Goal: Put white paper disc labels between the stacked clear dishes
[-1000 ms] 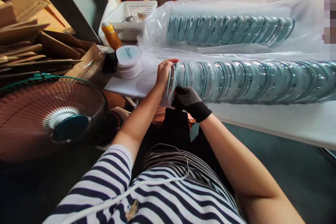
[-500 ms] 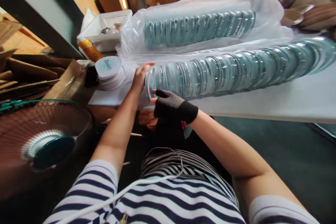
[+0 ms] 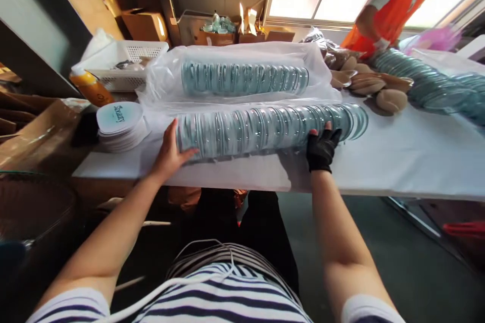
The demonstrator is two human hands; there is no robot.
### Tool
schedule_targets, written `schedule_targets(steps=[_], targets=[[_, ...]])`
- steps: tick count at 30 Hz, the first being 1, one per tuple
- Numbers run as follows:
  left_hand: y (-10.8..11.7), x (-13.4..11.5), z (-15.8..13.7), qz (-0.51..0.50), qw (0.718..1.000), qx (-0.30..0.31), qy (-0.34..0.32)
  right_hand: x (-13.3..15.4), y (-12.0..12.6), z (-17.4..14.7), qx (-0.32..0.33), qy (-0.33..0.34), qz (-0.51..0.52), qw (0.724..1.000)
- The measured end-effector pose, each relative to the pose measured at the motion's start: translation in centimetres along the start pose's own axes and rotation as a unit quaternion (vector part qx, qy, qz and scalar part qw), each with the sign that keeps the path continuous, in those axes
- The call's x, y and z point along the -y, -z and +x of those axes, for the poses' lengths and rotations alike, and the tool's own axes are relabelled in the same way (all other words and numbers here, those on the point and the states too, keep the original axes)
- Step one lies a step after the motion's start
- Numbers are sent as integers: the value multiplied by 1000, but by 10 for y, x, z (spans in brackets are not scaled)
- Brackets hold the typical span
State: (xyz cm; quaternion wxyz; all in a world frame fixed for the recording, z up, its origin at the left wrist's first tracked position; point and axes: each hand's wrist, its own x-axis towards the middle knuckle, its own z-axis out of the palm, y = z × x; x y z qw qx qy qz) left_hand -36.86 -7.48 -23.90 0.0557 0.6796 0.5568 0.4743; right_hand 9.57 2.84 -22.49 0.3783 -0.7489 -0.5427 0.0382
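Note:
A long row of clear round nested containers (image 3: pixel 242 133) lies on its side across the white-covered table; the exact kind is hard to tell. My bare left hand (image 3: pixel 170 154) cups its left end, with the thumb across the front. Near the right end, my right hand (image 3: pixel 322 151) wears a black glove with bare fingertips and grips the row from the front, fingers over the top. Behind it, a second row of similar clear containers (image 3: pixel 244 78) lies inside a clear plastic bag (image 3: pixel 162 73).
Left of the row stand a stack of printed white cards (image 3: pixel 119 118), an orange bottle (image 3: pixel 91 86) and a white basket (image 3: pixel 121 81). Brown moulded pieces (image 3: pixel 392 101) and more stacked clear containers (image 3: pixel 420 78) lie at right. A person in orange (image 3: pixel 390 5) stands behind.
My right hand has moved from the row's left end to near its right end. My left hand stays at the left end. The view has turned right, bringing a person into sight.

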Motion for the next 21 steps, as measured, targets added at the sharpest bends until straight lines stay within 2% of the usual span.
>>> schedule_targets(steps=[3,6,8,10,12,14,16,18,20,21], targets=[[14,27,39,20,999,21,41,25,-15,-20,65,28,5,997],[26,45,71,61,993,48,94,29,-10,-18,162,46,7,986],[29,49,91,89,991,47,91,24,0,1,139,58,22,988],[26,49,119,94,994,20,51,25,9,35,45,79,45,995],[18,50,159,57,998,-24,17,37,12,83,-42,111,67,991],[6,54,211,-24,996,-75,32,59,5,138,-72,135,72,986],[-10,62,266,-117,980,-127,100,81,-13,194,-62,140,59,986],[-25,72,309,-174,948,-168,208,95,-39,245,-25,119,26,992],[-39,83,333,-190,907,-167,338,95,-67,288,5,102,-5,995],[-44,90,338,-192,886,-147,395,90,-80,306,14,104,-12,994]])
